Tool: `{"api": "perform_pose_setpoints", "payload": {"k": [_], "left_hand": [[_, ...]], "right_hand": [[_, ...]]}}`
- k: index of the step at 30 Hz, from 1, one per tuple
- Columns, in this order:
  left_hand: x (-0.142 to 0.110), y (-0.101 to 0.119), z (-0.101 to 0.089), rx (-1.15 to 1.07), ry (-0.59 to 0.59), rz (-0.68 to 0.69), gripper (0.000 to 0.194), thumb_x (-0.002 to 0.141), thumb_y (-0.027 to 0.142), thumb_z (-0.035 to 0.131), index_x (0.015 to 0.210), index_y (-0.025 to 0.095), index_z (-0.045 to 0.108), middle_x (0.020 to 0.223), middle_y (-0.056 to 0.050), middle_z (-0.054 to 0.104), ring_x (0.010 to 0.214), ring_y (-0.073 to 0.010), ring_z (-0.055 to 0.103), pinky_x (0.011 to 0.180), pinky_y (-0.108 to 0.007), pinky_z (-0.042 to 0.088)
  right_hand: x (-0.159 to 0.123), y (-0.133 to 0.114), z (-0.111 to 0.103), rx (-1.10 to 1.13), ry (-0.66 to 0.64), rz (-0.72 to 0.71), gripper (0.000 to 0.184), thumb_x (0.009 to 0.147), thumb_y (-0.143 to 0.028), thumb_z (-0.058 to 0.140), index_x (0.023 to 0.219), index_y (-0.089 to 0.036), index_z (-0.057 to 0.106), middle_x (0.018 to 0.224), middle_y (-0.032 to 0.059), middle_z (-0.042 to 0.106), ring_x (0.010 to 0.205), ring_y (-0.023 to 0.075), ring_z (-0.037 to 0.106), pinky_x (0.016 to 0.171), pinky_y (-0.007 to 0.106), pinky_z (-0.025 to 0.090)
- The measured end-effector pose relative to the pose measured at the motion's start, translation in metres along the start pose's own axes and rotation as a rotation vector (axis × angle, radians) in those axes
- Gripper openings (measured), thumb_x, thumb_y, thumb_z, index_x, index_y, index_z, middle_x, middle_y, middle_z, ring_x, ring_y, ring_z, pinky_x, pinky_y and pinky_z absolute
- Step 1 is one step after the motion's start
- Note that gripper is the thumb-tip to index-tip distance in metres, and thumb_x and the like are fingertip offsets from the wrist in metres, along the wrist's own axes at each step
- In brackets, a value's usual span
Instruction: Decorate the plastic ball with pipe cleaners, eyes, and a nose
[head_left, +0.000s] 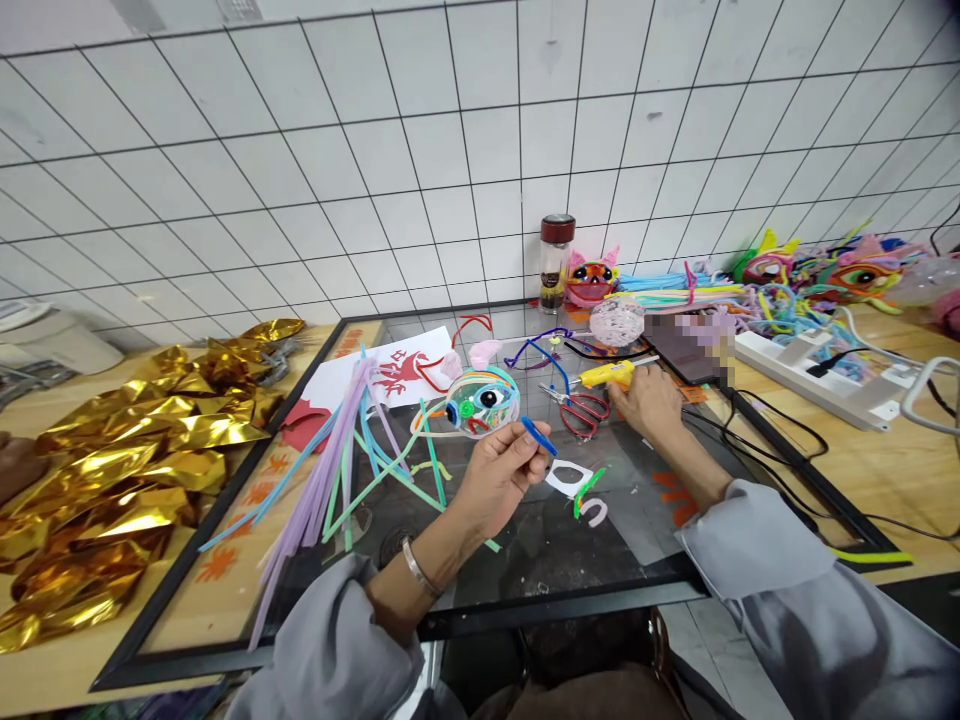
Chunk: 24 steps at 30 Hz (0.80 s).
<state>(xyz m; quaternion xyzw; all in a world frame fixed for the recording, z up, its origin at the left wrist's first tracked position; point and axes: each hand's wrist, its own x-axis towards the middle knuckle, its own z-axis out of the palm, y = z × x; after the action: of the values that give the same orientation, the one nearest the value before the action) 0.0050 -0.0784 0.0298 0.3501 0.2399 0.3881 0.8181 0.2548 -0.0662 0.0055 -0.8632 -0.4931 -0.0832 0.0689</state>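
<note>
My left hand point(499, 470) pinches a short blue strip point(538, 436), which looks like a folded pipe cleaner, above the glass-topped board. Over to the right, my right hand point(651, 405) has its fingers around the yellow glue gun point(607, 375), whose tip points left. Just beyond my left hand sits a clear ball face point(484, 402) with googly eyes, a green nose and coloured pipe cleaner strips. Red-handled scissors point(585, 415) lie between my hands. Nearer me are a white paper piece with a hole point(568, 478) and a green fuzzy piece point(589, 492).
Purple, blue and green pipe cleaners point(322, 500) spread across the board's left side, over a printed white sheet point(397, 365). Gold foil point(150, 480) covers the far left. A bottle point(555, 265) stands by the wall. Right are a power strip point(817, 380) and black cables point(772, 430).
</note>
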Motion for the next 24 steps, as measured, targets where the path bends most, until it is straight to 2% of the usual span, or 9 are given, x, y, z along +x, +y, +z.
{"api": "perform_pose_setpoints", "payload": {"k": [7, 16, 21, 24], "left_hand": [[0.001, -0.001, 0.0, 0.0, 0.002, -0.007, 0.04, 0.059, 0.038, 0.094, 0.083, 0.012, 0.075, 0.057, 0.002, 0.057, 0.052, -0.0052, 0.047, 0.051, -0.019, 0.031], [-0.001, 0.001, 0.004, -0.026, -0.009, -0.001, 0.041, 0.057, 0.038, 0.095, 0.081, 0.012, 0.075, 0.058, 0.002, 0.058, 0.052, -0.0048, 0.048, 0.049, -0.018, 0.031], [-0.001, 0.001, 0.007, -0.033, -0.022, -0.002, 0.041, 0.057, 0.038, 0.095, 0.081, 0.012, 0.075, 0.059, 0.002, 0.059, 0.052, -0.0046, 0.048, 0.05, -0.018, 0.031], [-0.001, 0.0, 0.007, -0.034, -0.015, -0.002, 0.042, 0.057, 0.038, 0.095, 0.082, 0.011, 0.075, 0.06, 0.001, 0.059, 0.053, -0.0047, 0.048, 0.05, -0.018, 0.031]], "right_hand": [[0.001, 0.0, 0.001, -0.02, -0.007, -0.028, 0.059, 0.098, -0.049, 0.042, 0.115, 0.003, 0.063, 0.117, 0.0318, 0.065, 0.108, 0.0374, 0.063, 0.089, 0.042, 0.047], [-0.006, -0.001, -0.005, -0.03, 0.055, -0.024, 0.053, 0.099, -0.044, 0.041, 0.11, 0.002, 0.065, 0.114, 0.031, 0.065, 0.105, 0.0376, 0.063, 0.084, 0.041, 0.047], [-0.015, -0.004, -0.011, 0.003, 0.223, -0.077, 0.047, 0.097, -0.042, 0.046, 0.114, -0.003, 0.064, 0.111, 0.0274, 0.064, 0.102, 0.0384, 0.06, 0.08, 0.044, 0.047], [-0.023, -0.011, -0.012, 0.211, 0.363, -0.21, 0.035, 0.095, -0.037, 0.048, 0.11, -0.011, 0.066, 0.104, 0.0198, 0.066, 0.095, 0.0333, 0.06, 0.08, 0.043, 0.048]]}}
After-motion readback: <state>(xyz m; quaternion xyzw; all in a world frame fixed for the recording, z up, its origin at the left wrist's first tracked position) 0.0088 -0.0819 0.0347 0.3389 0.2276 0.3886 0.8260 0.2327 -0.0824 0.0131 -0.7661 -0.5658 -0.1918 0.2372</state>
